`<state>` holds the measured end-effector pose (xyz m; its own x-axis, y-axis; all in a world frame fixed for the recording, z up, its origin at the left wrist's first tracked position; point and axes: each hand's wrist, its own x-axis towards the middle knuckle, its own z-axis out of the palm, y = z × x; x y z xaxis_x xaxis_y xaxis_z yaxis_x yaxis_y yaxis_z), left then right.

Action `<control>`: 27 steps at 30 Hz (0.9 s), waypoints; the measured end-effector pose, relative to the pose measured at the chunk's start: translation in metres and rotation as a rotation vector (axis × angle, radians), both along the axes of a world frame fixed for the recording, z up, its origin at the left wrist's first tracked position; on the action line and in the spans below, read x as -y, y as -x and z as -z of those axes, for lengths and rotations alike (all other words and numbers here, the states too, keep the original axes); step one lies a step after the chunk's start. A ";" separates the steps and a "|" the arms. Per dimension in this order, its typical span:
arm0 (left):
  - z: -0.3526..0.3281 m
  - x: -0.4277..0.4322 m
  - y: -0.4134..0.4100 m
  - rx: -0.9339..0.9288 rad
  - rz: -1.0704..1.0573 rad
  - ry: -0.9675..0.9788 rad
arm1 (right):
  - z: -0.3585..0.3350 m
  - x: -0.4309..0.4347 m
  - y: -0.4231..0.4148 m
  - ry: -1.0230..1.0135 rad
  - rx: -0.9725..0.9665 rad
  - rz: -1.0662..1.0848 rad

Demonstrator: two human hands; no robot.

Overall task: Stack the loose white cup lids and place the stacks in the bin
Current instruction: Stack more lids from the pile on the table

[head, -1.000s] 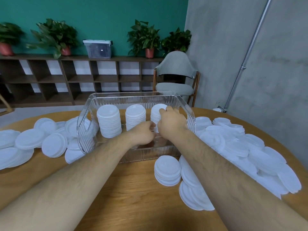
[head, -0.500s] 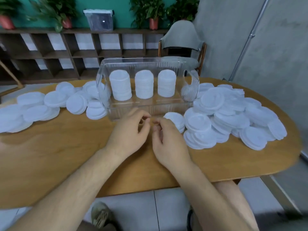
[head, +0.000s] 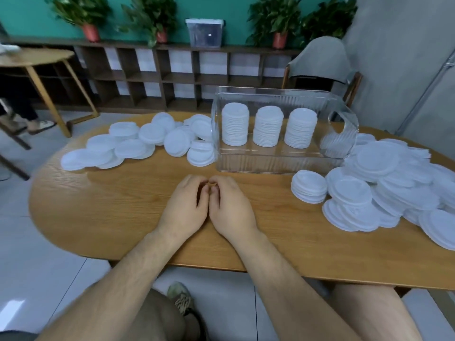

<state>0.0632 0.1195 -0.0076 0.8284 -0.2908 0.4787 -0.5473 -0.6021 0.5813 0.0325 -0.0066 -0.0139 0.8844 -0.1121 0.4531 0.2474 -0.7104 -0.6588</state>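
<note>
Resting fingertip to fingertip on worktop (head: 118, 217): left grip (head: 183, 209), right grip (head: 232, 210), loosely curled, empty. At one o'clock, bin (head: 270, 164) with three lid stacks (head: 268, 126).

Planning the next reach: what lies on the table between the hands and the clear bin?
Nothing: the head view shows only bare wooden table between the left hand, the right hand and the bin.
</note>
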 end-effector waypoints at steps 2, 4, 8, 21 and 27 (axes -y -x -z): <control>0.002 -0.014 -0.009 -0.011 -0.041 0.003 | -0.001 -0.017 -0.015 0.013 -0.006 -0.026; 0.003 -0.027 -0.019 -0.018 -0.077 0.006 | -0.002 -0.031 -0.028 0.043 -0.034 -0.054; 0.003 -0.044 -0.041 0.002 -0.123 0.008 | -0.004 -0.049 -0.056 0.158 -0.040 -0.076; -0.001 -0.066 -0.098 -0.002 -0.253 -0.071 | -0.007 -0.068 -0.132 0.311 -0.026 -0.170; 0.003 -0.065 -0.106 0.122 -0.245 -0.117 | -0.005 -0.063 -0.135 0.263 -0.011 -0.209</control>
